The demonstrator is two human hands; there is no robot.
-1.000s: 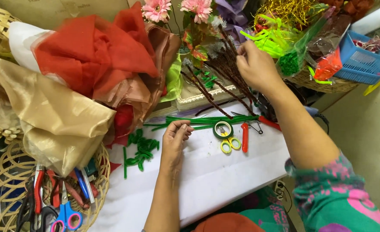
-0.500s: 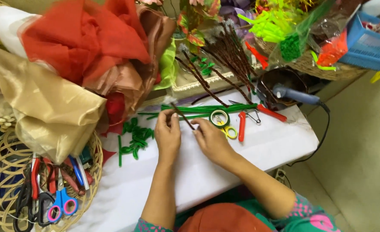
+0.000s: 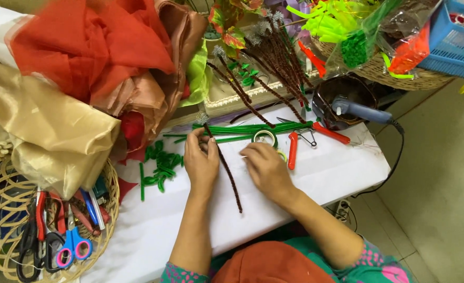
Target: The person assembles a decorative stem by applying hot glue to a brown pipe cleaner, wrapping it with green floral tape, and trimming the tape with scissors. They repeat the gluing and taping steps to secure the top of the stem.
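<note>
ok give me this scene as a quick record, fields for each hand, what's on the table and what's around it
left hand: holds a brown fuzzy stem near its upper end
right hand: rests on the white table, fingertips by a tape roll
stem: lies slanted between the hands, lower end on the table
on table: green wire bundle, green cut bits, red-handled pliers
left side: wicker basket of scissors, gold and red cloth
behind: upright brown stems, glue gun, blue basket
</note>
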